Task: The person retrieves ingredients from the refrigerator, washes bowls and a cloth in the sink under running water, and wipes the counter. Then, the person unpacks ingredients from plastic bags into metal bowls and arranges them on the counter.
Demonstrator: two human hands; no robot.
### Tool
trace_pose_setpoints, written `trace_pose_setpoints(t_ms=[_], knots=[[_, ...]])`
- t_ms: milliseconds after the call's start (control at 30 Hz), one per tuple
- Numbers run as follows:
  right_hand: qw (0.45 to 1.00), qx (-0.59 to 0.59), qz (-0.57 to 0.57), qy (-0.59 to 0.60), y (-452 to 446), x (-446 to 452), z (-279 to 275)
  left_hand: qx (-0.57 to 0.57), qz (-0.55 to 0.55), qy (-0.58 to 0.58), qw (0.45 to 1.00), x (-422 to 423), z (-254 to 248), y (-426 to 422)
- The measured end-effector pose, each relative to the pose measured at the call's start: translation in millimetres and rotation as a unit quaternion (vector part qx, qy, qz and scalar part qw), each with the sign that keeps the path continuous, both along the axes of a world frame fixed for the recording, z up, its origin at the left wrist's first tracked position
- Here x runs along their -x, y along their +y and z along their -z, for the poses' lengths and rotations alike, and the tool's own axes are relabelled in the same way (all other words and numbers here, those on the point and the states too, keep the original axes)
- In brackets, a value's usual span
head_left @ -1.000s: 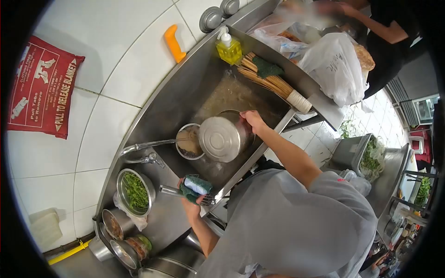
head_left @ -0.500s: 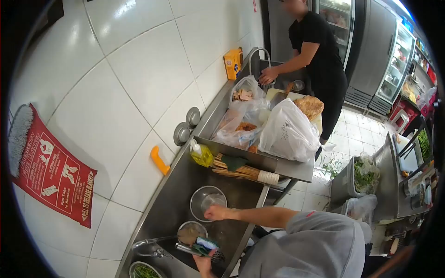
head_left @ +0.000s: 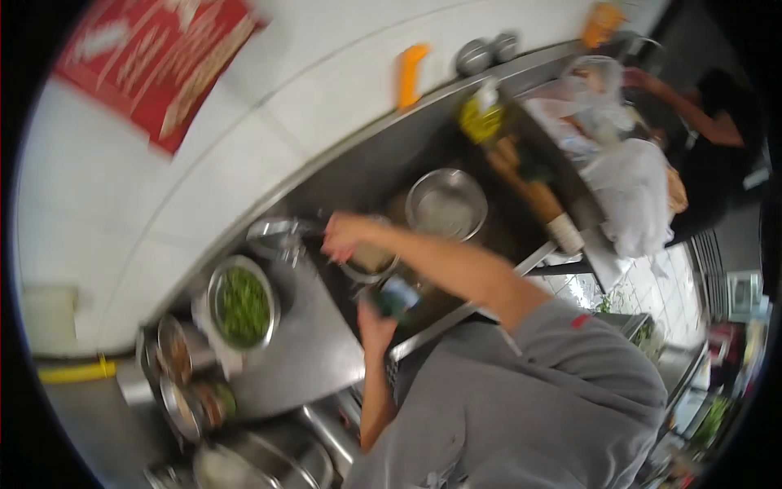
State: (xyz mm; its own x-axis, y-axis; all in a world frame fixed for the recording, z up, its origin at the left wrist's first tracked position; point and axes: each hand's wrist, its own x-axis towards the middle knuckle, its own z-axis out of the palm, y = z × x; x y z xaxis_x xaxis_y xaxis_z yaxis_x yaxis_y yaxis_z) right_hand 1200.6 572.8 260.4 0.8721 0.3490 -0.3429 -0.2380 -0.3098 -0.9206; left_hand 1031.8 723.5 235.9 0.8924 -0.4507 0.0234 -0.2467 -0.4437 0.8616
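My right hand (head_left: pixel 345 235) is closed at the end of the tap spout (head_left: pixel 306 226), over a round bowl (head_left: pixel 376 254) with brownish contents in the sink. The image is blurred there. My left hand (head_left: pixel 376 328) is closed on a green and white sponge (head_left: pixel 397 298), just beside that bowl. Whether it also holds the whisk I cannot make out. A wider metal bowl (head_left: pixel 446 205) sits upright in the sink, farther from my hands.
A bowl of green leaves (head_left: pixel 243 306) stands on the steel counter (head_left: pixel 305 350) left of the sink. A soap bottle (head_left: pixel 481 116) and a stick brush (head_left: pixel 533 196) lie along the sink's far side, near plastic bags (head_left: pixel 637 191). A co-worker (head_left: pixel 717 122) stands beyond.
My right hand has left the wide bowl and moved across to the tap spout. My left hand still holds the sponge. The view has swung back down toward the sink and counter.
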Motion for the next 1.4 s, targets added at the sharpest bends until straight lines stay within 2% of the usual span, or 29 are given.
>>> trace_pose_setpoints(t_ms=[33, 67, 100, 133, 200, 233, 300, 333, 400, 467, 533, 567, 600, 667, 733, 800, 867, 900, 967, 1000, 1033, 1100, 1133, 1167, 1200, 1267, 1367, 1400], knots=[[0.989, 0.128, -0.052, -0.044, -5, -1, -16, -0.077, 0.019, -0.075, 0.994, -1, 4, -9], [0.958, 0.253, -0.105, -0.087, -11, -2, -33, -0.123, 0.027, -0.046, 0.991, -2, 10, -17], [0.961, 0.246, -0.097, -0.081, -17, 6, -52, -0.187, 0.053, 0.024, 0.981, -4, 18, -22], [0.963, 0.244, -0.083, -0.077, -21, 6, -60, -0.277, 0.077, 0.054, 0.956, -6, 36, -29], [0.979, 0.19, -0.067, -0.015, -27, 9, -68, -0.392, 0.151, 0.126, 0.899, -11, 40, -38], [0.985, 0.163, -0.057, 0.016, -27, 13, -67, -0.407, 0.169, 0.134, 0.887, -10, 38, -36], [0.974, 0.203, -0.082, -0.061, -24, 24, -60, -0.435, 0.207, 0.142, 0.865, -15, 33, -36], [0.965, 0.223, -0.091, -0.101, -22, 28, -57, -0.398, 0.213, 0.105, 0.886, -26, 39, -33], [0.996, 0.054, -0.024, -0.061, -23, 36, -53, -0.317, 0.225, 0.031, 0.921, -58, 56, -25], [0.988, -0.126, 0.079, -0.029, -30, 55, -56, -0.234, 0.201, 0.022, 0.951, -91, 2, -37], [0.928, -0.31, 0.208, -0.016, -50, 85, -69, -0.328, 0.068, 0.052, 0.941, -113, -18, -50], [0.891, -0.361, 0.275, -0.016, -65, 95, -53, -0.202, 0.109, 0.026, 0.973, -134, -18, -53], [0.9, -0.291, 0.323, -0.023, -68, 97, -23, -0.076, 0.152, 0.0, 0.985, -150, -19, -52], [0.894, -0.141, 0.423, -0.037, -80, 100, 47, -0.129, 0.139, 0.02, 0.982, -155, -52, -61], [0.93, -0.082, 0.355, 0.042, -62, 98, 71, -0.137, 0.171, -0.045, 0.975, -159, -70, -70], [0.951, -0.045, 0.303, 0.047, -37, 76, 95, -0.197, 0.192, 0.039, 0.961, -159, -100, -82], [0.877, -0.254, 0.391, 0.113, -7, 58, 78, -0.178, 0.171, 0.029, 0.969, -159, -113, -86], [0.934, -0.122, 0.336, 0.007, -2, 46, 87, -0.17, 0.159, 0.026, 0.972, -159, -116, -84], [0.956, 0.042, 0.273, -0.102, -10, 42, 75, -0.124, 0.156, 0.002, 0.98, -167, -107, -73], [0.953, 0.068, 0.276, -0.107, -20, 53, 35, -0.1, 0.151, -0.008, 0.983, -169, -104, -69], [0.95, 0.095, 0.277, -0.112, -30, 65, 11, -0.102, 0.142, -0.001, 0.985, -166, -111, -66], [0.857, 0.321, 0.301, -0.268, -62, 101, 41, -0.118, 0.145, 0.027, 0.982, -169, -110, -60], [0.861, 0.419, 0.264, -0.119, -76, 124, 39, -0.125, 0.144, 0.04, 0.981, -170, -110, -58], [0.821, 0.5, 0.264, -0.084, -89, 141, 77, -0.117, 0.147, 0.043, 0.981, -172, -111, -56], [0.832, 0.527, 0.162, -0.058, -109, 164, 90, -0.11, 0.151, 0.048, 0.981, -173, -111, -56], [0.865, 0.493, 0.091, 0.028, -132, 181, 85, -0.102, 0.166, 0.05, 0.98, -175, -109, -59], [0.877, 0.452, 0.122, -0.11, -133, 191, 48, -0.087, 0.163, 0.053, 0.981, -175, -111, -64], [0.865, 0.474, 0.047, -0.155, -125, 192, 31, -0.068, 0.167, 0.054, 0.982, -176, -107, -66]])
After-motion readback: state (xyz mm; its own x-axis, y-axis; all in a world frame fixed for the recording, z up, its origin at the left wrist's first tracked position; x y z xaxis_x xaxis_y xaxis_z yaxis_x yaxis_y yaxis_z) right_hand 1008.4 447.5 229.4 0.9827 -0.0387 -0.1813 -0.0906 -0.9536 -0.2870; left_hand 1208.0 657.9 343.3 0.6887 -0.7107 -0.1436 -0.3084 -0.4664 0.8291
